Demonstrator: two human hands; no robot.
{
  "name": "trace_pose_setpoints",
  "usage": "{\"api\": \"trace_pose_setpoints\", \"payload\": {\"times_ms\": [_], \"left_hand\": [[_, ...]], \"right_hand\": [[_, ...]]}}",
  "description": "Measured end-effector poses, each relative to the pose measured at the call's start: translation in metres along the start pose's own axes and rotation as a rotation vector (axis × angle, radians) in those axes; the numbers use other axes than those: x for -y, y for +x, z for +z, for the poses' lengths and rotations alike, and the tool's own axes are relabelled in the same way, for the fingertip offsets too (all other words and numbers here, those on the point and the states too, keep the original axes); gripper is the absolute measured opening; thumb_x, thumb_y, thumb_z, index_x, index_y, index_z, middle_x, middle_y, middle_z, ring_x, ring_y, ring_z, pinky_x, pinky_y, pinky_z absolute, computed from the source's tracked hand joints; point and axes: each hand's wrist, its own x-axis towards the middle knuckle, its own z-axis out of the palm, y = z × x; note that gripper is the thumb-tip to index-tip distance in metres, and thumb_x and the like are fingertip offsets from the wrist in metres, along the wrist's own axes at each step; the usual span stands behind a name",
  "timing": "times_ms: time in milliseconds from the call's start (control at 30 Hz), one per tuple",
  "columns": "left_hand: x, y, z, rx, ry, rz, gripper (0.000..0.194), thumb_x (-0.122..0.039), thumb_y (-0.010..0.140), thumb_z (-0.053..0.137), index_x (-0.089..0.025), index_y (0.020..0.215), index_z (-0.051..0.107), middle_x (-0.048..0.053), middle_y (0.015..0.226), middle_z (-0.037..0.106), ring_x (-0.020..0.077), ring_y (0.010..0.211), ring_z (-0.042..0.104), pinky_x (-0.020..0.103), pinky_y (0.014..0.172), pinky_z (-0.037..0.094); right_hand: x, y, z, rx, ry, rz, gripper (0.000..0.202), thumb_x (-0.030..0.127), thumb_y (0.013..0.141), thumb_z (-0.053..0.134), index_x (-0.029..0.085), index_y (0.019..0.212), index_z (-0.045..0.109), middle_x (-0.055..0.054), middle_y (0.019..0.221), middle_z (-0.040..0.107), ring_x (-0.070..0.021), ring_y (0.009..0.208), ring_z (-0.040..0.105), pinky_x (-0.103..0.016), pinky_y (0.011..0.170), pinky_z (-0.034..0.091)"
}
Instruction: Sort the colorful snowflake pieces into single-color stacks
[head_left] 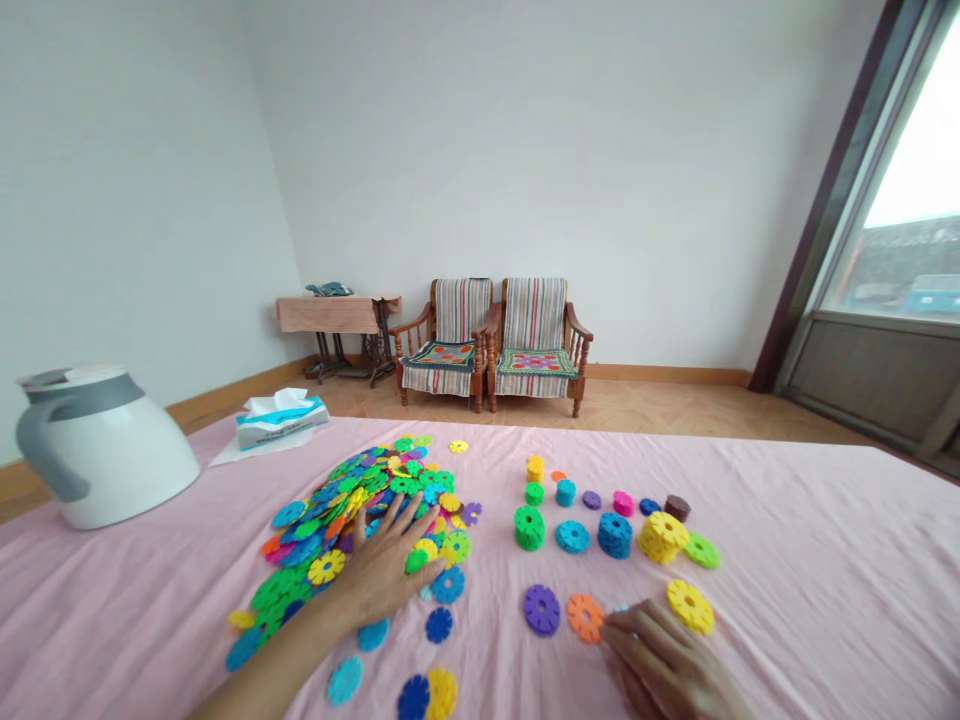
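Observation:
My left hand (390,572) lies with fingers spread on a big heap of notched plastic snowflake discs (300,550) in many colours. A bright green disc (417,561) shows between its thumb and index finger. On the right, my right hand (667,660) is low over the cloth with its fingers drawn together. Its fingertips are beside an orange disc (585,618) and cover most of a light blue disc (621,608); whatever they pinch is hidden. A purple disc (541,610) lies left of the orange one, and a yellow disc (690,607) lies beyond my right hand.
Sorted stacks stand farther back, among them green (529,528), blue (615,535) and yellow (663,538). Loose discs, such as a dark blue one (439,625), lie near the heap. A white jug (112,450) and tissue box (281,422) stand left on the pink cloth (810,560).

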Motion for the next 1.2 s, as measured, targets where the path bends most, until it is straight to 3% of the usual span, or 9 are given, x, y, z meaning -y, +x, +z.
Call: {"api": "trace_pose_setpoints", "payload": {"times_ms": [200,300,400,533,633,733,900,1033,1200], "left_hand": [[0.021,-0.024,-0.012,0.077,-0.046,0.079,0.061,-0.062,0.09,0.039,-0.041,0.145,0.025,0.003,0.156,0.023,0.0348,0.143,0.018,0.068,0.108,0.005],[0.023,-0.036,-0.017,0.036,-0.041,0.082,0.061,-0.062,0.089,0.041,-0.041,0.145,0.028,0.003,0.155,0.028,0.0367,0.141,0.022,0.07,0.107,0.004],[0.002,-0.044,-0.023,-0.039,-0.093,0.098,0.057,-0.056,0.091,0.044,-0.036,0.144,0.035,0.004,0.152,0.037,0.0342,0.14,0.027,0.064,0.111,0.009],[-0.058,-0.049,-0.034,0.045,-0.322,0.266,0.048,-0.039,0.085,0.061,-0.031,0.132,0.054,0.005,0.139,0.054,0.0268,0.13,0.045,0.044,0.11,0.035],[-0.102,-0.041,-0.038,0.121,-0.437,0.378,0.055,-0.019,0.077,0.067,-0.027,0.13,0.055,0.006,0.134,0.058,0.024,0.124,0.049,0.038,0.108,0.036],[-0.128,-0.022,-0.031,0.134,-0.477,0.4,0.058,-0.018,0.076,0.067,-0.022,0.132,0.052,0.008,0.135,0.054,0.0245,0.124,0.047,0.037,0.108,0.036],[-0.14,0.002,-0.019,0.109,-0.423,0.42,0.042,-0.019,0.077,0.066,-0.022,0.118,0.059,0.006,0.118,0.06,0.0241,0.114,0.05,0.033,0.1,0.04],[-0.141,0.001,-0.024,0.138,-0.405,0.421,0.031,-0.016,0.077,0.064,-0.024,0.107,0.063,0.004,0.108,0.06,0.0227,0.109,0.05,0.029,0.093,0.043],[-0.139,-0.005,-0.028,0.174,-0.419,0.416,0.032,-0.015,0.075,0.067,-0.023,0.105,0.064,0.003,0.106,0.059,0.0211,0.105,0.052,0.027,0.091,0.043]], "right_hand": [[-0.004,-0.004,0.002,-0.014,-0.007,-0.01,0.021,0.015,0.094,0.042,0.017,0.094,0.063,-0.007,0.082,0.069,-0.0158,0.072,0.065,-0.024,0.069,0.054],[-0.001,-0.003,0.005,0.064,0.014,0.022,0.021,0.01,0.088,0.044,0.017,0.098,0.062,-0.007,0.087,0.069,-0.0169,0.076,0.065,-0.026,0.072,0.054],[0.008,0.006,0.011,0.155,0.027,0.11,0.026,0.01,0.083,0.05,0.018,0.105,0.062,-0.009,0.097,0.069,-0.0189,0.084,0.065,-0.028,0.075,0.055],[0.014,0.021,0.02,0.228,0.023,0.27,0.036,0.018,0.078,0.057,0.017,0.114,0.061,-0.012,0.108,0.067,-0.0242,0.094,0.064,-0.037,0.08,0.054],[0.01,0.025,0.021,0.272,0.016,0.374,0.041,0.02,0.077,0.056,0.014,0.118,0.06,-0.015,0.111,0.065,-0.0283,0.099,0.063,-0.044,0.082,0.052],[0.004,0.025,0.018,0.368,0.04,0.445,0.04,0.02,0.078,0.057,0.015,0.117,0.062,-0.015,0.112,0.065,-0.0292,0.101,0.061,-0.045,0.084,0.05],[0.004,0.029,0.013,0.461,0.122,0.533,0.032,0.017,0.077,0.059,0.021,0.108,0.067,-0.009,0.104,0.066,-0.026,0.095,0.06,-0.042,0.085,0.047],[0.007,0.031,0.012,0.448,0.153,0.54,0.026,0.017,0.077,0.059,0.024,0.1,0.068,-0.006,0.1,0.065,-0.0243,0.093,0.06,-0.039,0.082,0.046],[0.005,0.022,0.012,0.405,0.135,0.488,0.024,0.017,0.077,0.059,0.025,0.098,0.067,-0.005,0.096,0.065,-0.0229,0.088,0.062,-0.038,0.078,0.048]]}}
